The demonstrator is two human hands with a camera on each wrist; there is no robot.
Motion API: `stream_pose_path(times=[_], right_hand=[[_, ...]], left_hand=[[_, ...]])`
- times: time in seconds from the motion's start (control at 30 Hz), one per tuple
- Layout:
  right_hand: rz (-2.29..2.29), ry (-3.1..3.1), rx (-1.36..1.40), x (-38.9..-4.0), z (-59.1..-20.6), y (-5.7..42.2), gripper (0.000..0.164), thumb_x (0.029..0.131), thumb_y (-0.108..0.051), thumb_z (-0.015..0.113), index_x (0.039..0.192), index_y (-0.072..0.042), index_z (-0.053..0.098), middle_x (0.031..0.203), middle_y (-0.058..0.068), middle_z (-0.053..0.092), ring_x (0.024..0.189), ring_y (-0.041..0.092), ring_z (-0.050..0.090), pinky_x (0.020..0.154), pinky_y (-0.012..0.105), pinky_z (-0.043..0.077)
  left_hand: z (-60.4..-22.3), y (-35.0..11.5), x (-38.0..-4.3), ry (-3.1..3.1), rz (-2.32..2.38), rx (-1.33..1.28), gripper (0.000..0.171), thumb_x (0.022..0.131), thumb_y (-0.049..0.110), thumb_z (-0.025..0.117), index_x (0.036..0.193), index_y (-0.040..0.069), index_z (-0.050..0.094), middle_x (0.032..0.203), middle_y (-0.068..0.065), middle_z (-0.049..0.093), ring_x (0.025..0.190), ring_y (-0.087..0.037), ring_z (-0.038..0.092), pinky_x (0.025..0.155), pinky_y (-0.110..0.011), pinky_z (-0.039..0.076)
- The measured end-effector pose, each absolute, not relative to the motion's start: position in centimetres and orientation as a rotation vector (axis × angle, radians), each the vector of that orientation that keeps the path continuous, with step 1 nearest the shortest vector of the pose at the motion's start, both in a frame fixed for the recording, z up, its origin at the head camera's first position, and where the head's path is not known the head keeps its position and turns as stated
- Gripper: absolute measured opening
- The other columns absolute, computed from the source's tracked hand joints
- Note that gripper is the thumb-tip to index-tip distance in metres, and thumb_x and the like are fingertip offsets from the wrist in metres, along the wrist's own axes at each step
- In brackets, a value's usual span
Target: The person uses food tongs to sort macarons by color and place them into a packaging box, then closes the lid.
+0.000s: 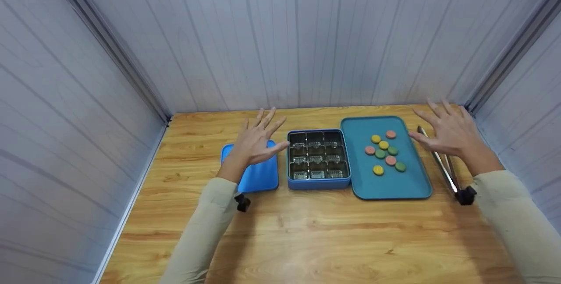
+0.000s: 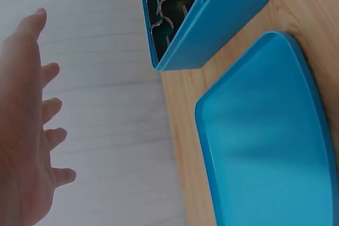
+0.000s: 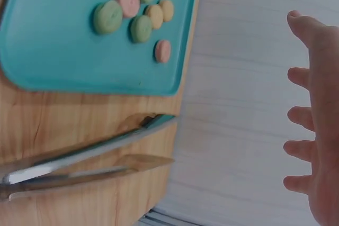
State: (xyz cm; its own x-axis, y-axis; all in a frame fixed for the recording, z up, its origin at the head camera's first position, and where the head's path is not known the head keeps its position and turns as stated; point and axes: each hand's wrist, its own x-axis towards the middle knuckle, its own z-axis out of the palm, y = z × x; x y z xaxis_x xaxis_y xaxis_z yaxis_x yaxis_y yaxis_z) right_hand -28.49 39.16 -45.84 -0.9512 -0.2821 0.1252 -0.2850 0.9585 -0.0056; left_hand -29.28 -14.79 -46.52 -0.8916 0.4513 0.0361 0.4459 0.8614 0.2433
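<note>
My left hand (image 1: pixel 255 143) hovers with spread fingers above a blue lid (image 1: pixel 258 174), holding nothing. To its right stands a blue box (image 1: pixel 319 184) with a clear divided insert (image 1: pixel 315 157) whose compartments hold nothing. Beside the box lies a teal tray (image 1: pixel 363 187) bearing several pink, yellow and green macarons (image 1: pixel 380 154). Fingers splayed, my right hand (image 1: pixel 453 133) is raised over metal tongs (image 3: pixel 90 154) at the tray's right side. Both hands appear apart from everything below them. The left hand hides part of the lid in the head view.
All of it sits on a wooden table (image 1: pixel 307 231). Pale panelled walls (image 1: pixel 280 38) rise behind the table and on both sides, close to the tongs on the right. Black wrist mounts (image 1: pixel 465 195) are worn at both sleeves.
</note>
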Motion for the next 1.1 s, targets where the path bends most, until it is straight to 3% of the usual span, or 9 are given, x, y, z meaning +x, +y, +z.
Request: stream_pose_path(times=[0.23, 0.47, 0.6, 0.7, 0.83, 1.0, 1.1], right_hand=[[0.119, -3.055, 0.344, -28.1, -46.5, 40.5, 0.088, 0.108, -0.068, 0.059, 0.172, -0.01, 0.045, 0.178, 0.036, 0.035, 0.161, 0.066, 0.031, 0.12, 0.091, 0.032], [0.233, -3.04, 0.205, -27.6, -48.0, 41.9, 0.091, 0.108, -0.065, 0.063, 0.171, -0.002, 0.042, 0.171, 0.042, 0.04, 0.15, 0.069, 0.043, 0.101, 0.086, 0.049], [0.297, -3.05, 0.139, -27.4, -48.7, 42.6, 0.093, 0.109, -0.065, 0.061, 0.172, -0.001, 0.038, 0.17, 0.044, 0.036, 0.146, 0.073, 0.043, 0.094, 0.086, 0.051], [0.359, -3.079, 0.1, -27.3, -49.2, 43.0, 0.095, 0.109, -0.067, 0.06, 0.174, -0.002, 0.034, 0.172, 0.046, 0.032, 0.149, 0.075, 0.038, 0.097, 0.091, 0.047], [0.413, -3.108, 0.064, -27.1, -50.1, 43.4, 0.098, 0.109, -0.065, 0.063, 0.176, -0.003, 0.029, 0.173, 0.047, 0.028, 0.149, 0.075, 0.036, 0.103, 0.094, 0.041], [0.481, -3.151, 0.014, -26.6, -51.3, 44.0, 0.101, 0.109, -0.066, 0.062, 0.177, -0.002, 0.023, 0.173, 0.049, 0.023, 0.148, 0.078, 0.033, 0.109, 0.096, 0.034], [0.515, -3.187, -0.019, -26.2, -52.1, 44.2, 0.105, 0.109, -0.071, 0.057, 0.18, -0.005, 0.016, 0.174, 0.049, 0.021, 0.146, 0.08, 0.033, 0.107, 0.095, 0.036]], left_hand=[[-47.6, -14.2, -29.3, 2.916, 0.812, 0.715, 0.103, 0.1, 0.088, 0.053, 0.181, 0.029, 0.028, 0.192, -0.01, 0.018, 0.179, -0.041, 0.014, 0.135, -0.082, 0.02], [-49.1, -13.5, -28.8, 2.802, 1.191, 0.645, 0.102, 0.1, 0.062, 0.076, 0.182, 0.03, 0.024, 0.191, -0.011, 0.017, 0.177, -0.045, 0.021, 0.134, -0.079, 0.029], [-50.3, -13.0, -28.6, 2.773, 1.282, 0.641, 0.112, 0.095, 0.075, 0.076, 0.182, 0.028, 0.025, 0.19, -0.014, 0.02, 0.175, -0.046, 0.025, 0.133, -0.079, 0.03], [-51.1, -12.7, -28.2, 2.745, 1.324, 0.62, 0.115, 0.092, 0.077, 0.078, 0.182, 0.026, 0.026, 0.189, -0.016, 0.022, 0.175, -0.047, 0.025, 0.133, -0.08, 0.029], [-52.0, -12.0, -27.8, 2.679, 1.377, 0.574, 0.112, 0.095, 0.059, 0.084, 0.182, 0.025, 0.023, 0.19, -0.018, 0.018, 0.175, -0.049, 0.022, 0.133, -0.081, 0.027], [-53.2, -11.3, -27.4, 2.605, 1.404, 0.562, 0.127, 0.087, 0.079, 0.082, 0.183, 0.026, 0.019, 0.19, -0.02, 0.012, 0.175, -0.052, 0.018, 0.133, -0.082, 0.027], [-54.1, -11.2, -27.1, 2.578, 1.396, 0.555, 0.133, 0.084, 0.086, 0.081, 0.183, 0.026, 0.016, 0.19, -0.021, 0.011, 0.175, -0.054, 0.016, 0.132, -0.083, 0.027]])
